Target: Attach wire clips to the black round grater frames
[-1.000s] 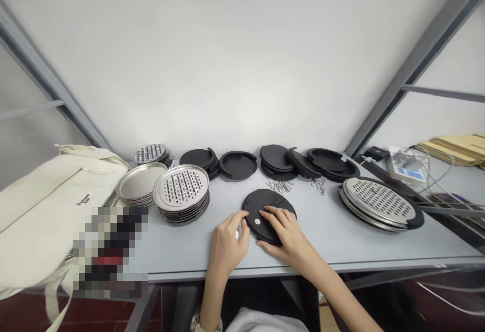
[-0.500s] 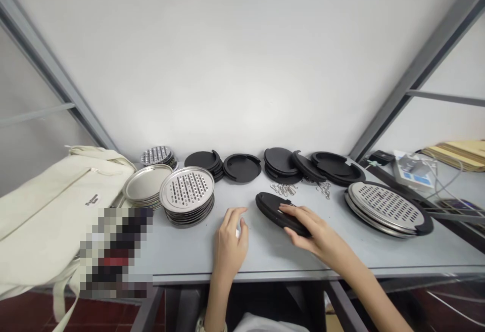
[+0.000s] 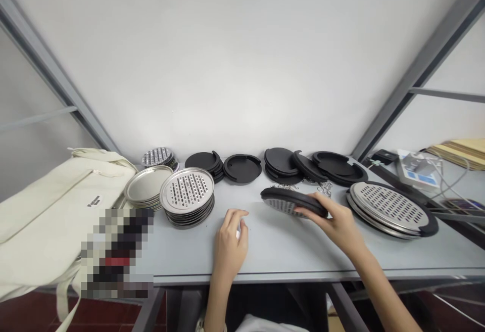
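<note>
My right hand (image 3: pixel 335 221) grips the right side of a black-rimmed round grater (image 3: pixel 282 205), which is tilted above the table with part of its perforated metal face showing below. My left hand (image 3: pixel 232 238) rests on the table with curled fingers; a small white thing (image 3: pixel 238 233) shows between thumb and fingers. Left of that hand stands a stack of perforated metal discs (image 3: pixel 187 190), beside plain metal discs (image 3: pixel 147 184). More grater discs in black rims (image 3: pixel 390 205) lie piled at the right.
Black round holders (image 3: pixel 242 168) line the back of the grey table (image 3: pixel 265 261), with metal hooks (image 3: pixel 325 188) before them. A cream bag (image 3: pixel 49 210) lies at the left. A white box (image 3: pixel 417 173), cables and wooden boards (image 3: pixel 462 150) are at the right.
My right hand has lifted the grater and moved right with it, tipping it so that its metal underside shows. My left hand has stayed in place.
</note>
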`<state>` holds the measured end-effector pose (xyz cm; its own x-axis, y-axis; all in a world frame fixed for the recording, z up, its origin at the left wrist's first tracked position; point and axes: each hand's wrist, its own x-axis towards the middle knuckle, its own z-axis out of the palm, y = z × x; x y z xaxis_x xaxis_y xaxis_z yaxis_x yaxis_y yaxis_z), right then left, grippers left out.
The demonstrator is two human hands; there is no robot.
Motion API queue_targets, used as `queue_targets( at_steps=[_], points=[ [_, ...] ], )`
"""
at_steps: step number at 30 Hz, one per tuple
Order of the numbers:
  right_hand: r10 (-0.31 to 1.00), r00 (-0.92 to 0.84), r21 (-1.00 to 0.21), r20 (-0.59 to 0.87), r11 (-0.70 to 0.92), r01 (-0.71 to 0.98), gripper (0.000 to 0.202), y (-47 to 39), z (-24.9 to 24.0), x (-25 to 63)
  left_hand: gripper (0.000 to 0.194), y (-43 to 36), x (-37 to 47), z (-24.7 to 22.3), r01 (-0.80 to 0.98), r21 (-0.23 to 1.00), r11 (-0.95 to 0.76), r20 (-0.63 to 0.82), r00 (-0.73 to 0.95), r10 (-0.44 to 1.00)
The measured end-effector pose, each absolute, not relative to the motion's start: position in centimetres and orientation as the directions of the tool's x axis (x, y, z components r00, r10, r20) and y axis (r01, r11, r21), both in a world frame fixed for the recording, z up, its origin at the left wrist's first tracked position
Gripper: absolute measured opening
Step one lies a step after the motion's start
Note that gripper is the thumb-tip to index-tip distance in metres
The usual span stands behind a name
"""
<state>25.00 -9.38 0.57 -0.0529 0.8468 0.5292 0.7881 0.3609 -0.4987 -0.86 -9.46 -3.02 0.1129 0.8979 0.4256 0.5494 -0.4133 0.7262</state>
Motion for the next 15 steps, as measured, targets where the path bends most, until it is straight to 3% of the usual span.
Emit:
queue_targets(
  at_steps=[7,15],
  points=[
    [0.776,0.302,-0.621,0.554,0.143,0.771,0.027,-9.1,2.2,29.5,0.025,-9.4,-0.9,-3.0,0.541,0.728,-0.420,0.420,0.132,0.898],
    [0.799,0.284,-0.600,0.530,0.117,0.791,0.029,-7.0,3.5,33.4,0.024,-9.6,-0.9,-2.9,0.543,0.730,-0.416,0.406,0.146,0.902]
  ],
)
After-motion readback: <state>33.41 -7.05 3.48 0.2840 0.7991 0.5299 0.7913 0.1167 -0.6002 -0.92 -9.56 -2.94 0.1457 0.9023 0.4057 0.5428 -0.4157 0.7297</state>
